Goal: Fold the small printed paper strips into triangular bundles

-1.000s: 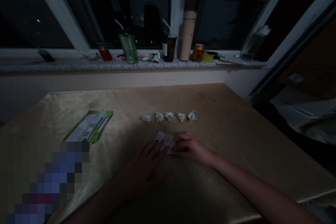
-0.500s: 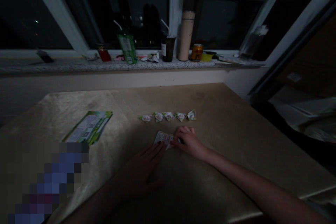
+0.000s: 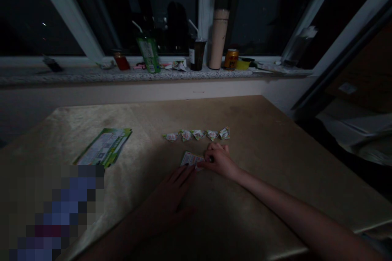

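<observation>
A small printed paper (image 3: 190, 158) lies on the tabletop between my hands. My left hand (image 3: 171, 189) rests with its fingers stretched out, fingertips on the paper's near edge. At the paper's right end my right hand (image 3: 218, 161) is curled, thumb and fingers closed on that end, which they hide. Just beyond, several small folded paper pieces (image 3: 198, 134), white with green, sit in a row from left to right. To the left lies a stack of green-and-white printed leaflets (image 3: 105, 147).
A tan cloth covers the table (image 3: 260, 130). Along the granite windowsill (image 3: 174, 75) stand a green bottle (image 3: 149, 54) with a straw, a dark cup (image 3: 197, 55), a tall pink flask (image 3: 219, 38), an orange can (image 3: 231, 59) and a red jar (image 3: 121, 61). The lower left is pixelated.
My right hand has shifted slightly, its fingers curling more at the paper's right end. My left hand has barely moved, and the folded row stays in place.
</observation>
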A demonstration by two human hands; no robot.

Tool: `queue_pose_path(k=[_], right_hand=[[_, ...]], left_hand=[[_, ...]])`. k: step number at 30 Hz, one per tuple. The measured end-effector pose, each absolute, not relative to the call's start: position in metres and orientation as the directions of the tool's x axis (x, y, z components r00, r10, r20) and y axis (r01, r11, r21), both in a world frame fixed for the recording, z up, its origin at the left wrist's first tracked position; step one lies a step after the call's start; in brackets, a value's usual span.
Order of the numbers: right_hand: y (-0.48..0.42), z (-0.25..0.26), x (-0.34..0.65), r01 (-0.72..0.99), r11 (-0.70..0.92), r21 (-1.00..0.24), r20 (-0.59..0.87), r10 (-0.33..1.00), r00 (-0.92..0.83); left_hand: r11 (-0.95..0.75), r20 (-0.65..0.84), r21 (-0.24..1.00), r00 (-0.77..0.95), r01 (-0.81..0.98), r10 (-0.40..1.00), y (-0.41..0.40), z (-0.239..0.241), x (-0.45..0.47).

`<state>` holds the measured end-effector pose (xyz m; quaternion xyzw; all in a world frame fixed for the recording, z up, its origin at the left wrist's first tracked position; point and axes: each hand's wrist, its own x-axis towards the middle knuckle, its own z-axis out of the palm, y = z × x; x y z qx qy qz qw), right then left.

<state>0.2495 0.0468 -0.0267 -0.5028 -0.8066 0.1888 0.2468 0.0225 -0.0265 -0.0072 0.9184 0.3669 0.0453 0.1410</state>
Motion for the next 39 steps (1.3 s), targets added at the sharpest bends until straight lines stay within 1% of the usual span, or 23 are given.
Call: queue_pose_path(k=[3,8,17,28,39], right_hand=[[0.047,-0.0274,0.2482,0.725,0.408,-0.555,0.204,0.912,-0.357],[0.0479,-0.029,0.2466,0.743,0.397,-0.538,0.201,0.917,-0.344],[0.046,-0.0278,0.2453,0.758,0.395,-0.518,0.222,0.919,-0.327],[0.0469,-0.0321,0.2445,0.76,0.387,-0.522,0.232,0.922,-0.31],[0.0457,-0.0286,0.2445,0.773,0.379,-0.508,0.207,0.925,-0.318]], left_hand=[[-0.688,-0.008,0.294,0.721,0.664,0.693,-0.0262,-0.0077,0.023],[-0.68,-0.042,0.282,0.717,0.677,0.696,-0.0264,-0.0075,0.0232],[-0.684,-0.018,0.259,0.711,0.682,0.703,-0.0291,-0.01,0.0242],[-0.663,-0.074,0.248,0.696,0.706,0.714,-0.0298,-0.0088,0.0254],[-0.678,-0.027,0.263,0.707,0.687,0.707,-0.0311,-0.0121,0.0241]])
